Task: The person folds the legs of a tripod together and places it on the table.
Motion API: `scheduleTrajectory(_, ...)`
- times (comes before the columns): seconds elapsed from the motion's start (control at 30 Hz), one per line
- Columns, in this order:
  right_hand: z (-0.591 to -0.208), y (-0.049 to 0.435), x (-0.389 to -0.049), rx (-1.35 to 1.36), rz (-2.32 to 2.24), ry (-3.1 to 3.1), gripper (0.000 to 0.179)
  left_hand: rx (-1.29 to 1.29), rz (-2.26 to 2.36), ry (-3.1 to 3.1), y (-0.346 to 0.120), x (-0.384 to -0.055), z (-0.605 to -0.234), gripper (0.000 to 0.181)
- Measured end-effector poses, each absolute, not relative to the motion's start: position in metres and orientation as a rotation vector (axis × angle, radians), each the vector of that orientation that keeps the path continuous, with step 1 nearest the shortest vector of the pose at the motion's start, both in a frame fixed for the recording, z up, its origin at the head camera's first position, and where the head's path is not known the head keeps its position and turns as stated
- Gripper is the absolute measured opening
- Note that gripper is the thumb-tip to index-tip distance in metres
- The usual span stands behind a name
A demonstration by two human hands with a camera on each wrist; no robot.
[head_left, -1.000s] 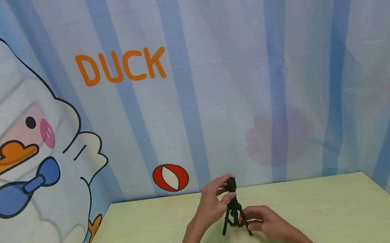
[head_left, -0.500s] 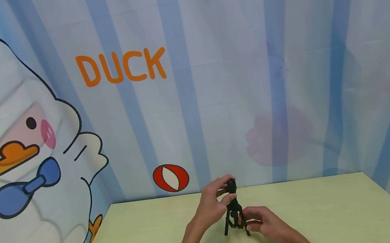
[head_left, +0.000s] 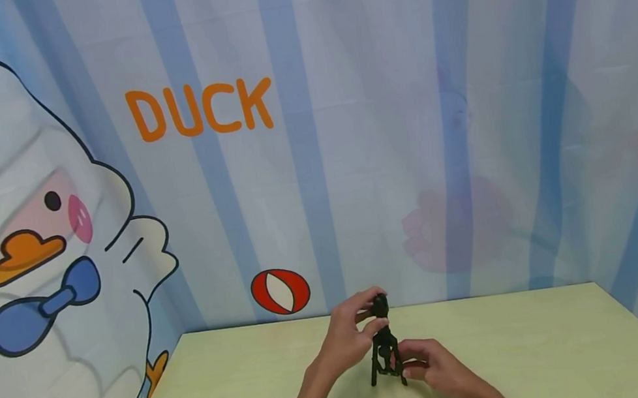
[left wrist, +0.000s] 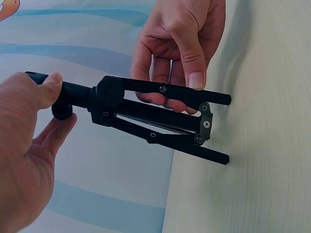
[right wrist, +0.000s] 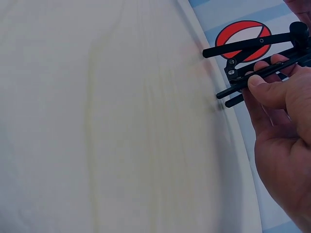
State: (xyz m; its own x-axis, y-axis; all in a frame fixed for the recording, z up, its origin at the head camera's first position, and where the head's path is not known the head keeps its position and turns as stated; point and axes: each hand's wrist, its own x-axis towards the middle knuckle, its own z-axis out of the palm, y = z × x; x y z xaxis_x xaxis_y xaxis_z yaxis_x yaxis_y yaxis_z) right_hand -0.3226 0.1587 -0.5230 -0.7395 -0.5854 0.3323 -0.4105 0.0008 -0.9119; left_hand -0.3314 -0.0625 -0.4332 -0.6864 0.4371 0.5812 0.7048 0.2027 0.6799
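1. Roughly upright, black tripod (head_left: 383, 336) at lower centre of head frame; long axis near vertical.
2. Left hand (head_left: 346, 336), left of it, pinches upper end.
3. Right hand (head_left: 441, 364), lower right, pinches one leg; neither hand nearer.

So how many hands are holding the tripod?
2: the left hand grips the tripod near its top, and the right hand holds a leg lower down. Neither is hidden.

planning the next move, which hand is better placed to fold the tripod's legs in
Probably the right hand: it holds one leg low down, while the left hand grips the tripod's upper end.
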Motion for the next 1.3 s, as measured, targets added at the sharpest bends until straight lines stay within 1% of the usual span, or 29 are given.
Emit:
scheduleTrajectory(0.4, -0.520, 0.159, -0.321, -0.984, -1.817, 2.149, 0.027, -1.073, -1.442, -2.232, -0.064, -0.330, -0.432, 0.050)
scheduleTrajectory(0.67, -0.518, 0.159, -0.320, -0.903, -1.802, 2.206, 0.025, -1.014, -1.222, -2.181, -0.062, -0.327, -0.430, 0.046)
scheduleTrajectory(0.87, -0.520, 0.159, -0.320, -0.958, -1.822, 2.180, 0.026, -0.978, -1.156, -2.149, -0.060, -0.324, -0.429, 0.044)
scheduleTrajectory(1.03, -0.518, 0.156, -0.319, -1.004, -1.816, 2.176, 0.027, -1.003, -1.181, -2.144, -0.060, -0.323, -0.429, 0.044)
scheduleTrajectory(1.3, -0.519, 0.152, -0.315, -0.956, -1.820, 2.227, 0.027, -1.041, -1.245, -2.143, -0.059, -0.321, -0.427, 0.043)
